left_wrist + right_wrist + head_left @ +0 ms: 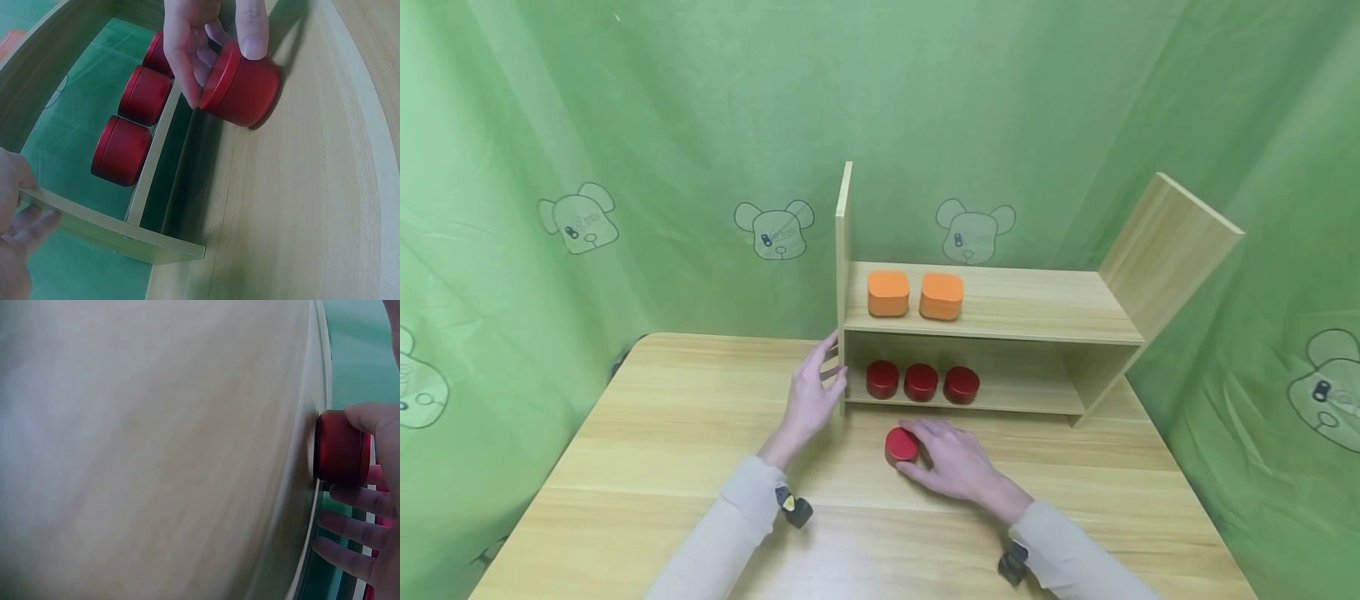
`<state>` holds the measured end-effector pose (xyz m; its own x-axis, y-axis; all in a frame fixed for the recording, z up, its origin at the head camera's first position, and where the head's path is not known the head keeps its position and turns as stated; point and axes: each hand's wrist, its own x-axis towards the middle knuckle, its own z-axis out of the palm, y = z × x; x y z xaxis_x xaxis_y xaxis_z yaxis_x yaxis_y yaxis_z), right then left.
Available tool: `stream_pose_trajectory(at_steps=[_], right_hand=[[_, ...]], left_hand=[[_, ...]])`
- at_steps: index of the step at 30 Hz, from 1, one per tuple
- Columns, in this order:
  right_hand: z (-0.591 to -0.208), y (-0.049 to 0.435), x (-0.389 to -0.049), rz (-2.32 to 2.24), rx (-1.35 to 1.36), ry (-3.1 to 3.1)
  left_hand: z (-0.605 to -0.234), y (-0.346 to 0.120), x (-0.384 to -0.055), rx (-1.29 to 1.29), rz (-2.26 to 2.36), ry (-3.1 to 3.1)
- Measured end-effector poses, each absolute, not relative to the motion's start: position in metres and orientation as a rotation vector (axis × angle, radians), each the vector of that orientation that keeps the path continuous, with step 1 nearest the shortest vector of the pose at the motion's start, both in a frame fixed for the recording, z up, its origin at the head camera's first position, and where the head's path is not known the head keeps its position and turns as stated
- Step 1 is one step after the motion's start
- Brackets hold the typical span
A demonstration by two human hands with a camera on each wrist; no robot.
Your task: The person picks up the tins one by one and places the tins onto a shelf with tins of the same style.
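Note:
A red round tin [901, 447] is on the table in front of a wooden shelf [992, 333]. My right hand [953, 460] pinches this tin between thumb and forefinger; in the right wrist view the other fingers [353, 528] are spread beside it. At the shelf's left side panel [842, 275], my left hand [811, 396] grips the front edge, with fingers on both faces in the left wrist view. Three more red tins, the middle one [921, 382] among them, stand in a row on the lower board, toward the left.
Two orange square tins, a left one [888, 294] and a right one [942, 297], stand on the upper board. The shelf's right panel [1172, 250] leans outward. Green curtain [700, 125] hangs behind and beside the wooden table [647, 425].

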<state>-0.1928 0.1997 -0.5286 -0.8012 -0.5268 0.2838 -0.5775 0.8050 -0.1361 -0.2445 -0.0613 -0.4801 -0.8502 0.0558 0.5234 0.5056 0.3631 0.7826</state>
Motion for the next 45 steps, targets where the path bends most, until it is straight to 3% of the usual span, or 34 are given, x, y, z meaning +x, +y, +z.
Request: stream_pose_trajectory(at_steps=[23,45], right_hand=[[-0.527,0.209,-0.187,0.373,0.85,-2.769],[-0.523,0.253,-0.162,0.384,0.717,-2.689]], left_hand=[[-0.48,-0.061,-0.244,-0.483,-1.482,-2.217],[-0.481,-0.06,-0.244,-0.483,-1.488,-2.215]])
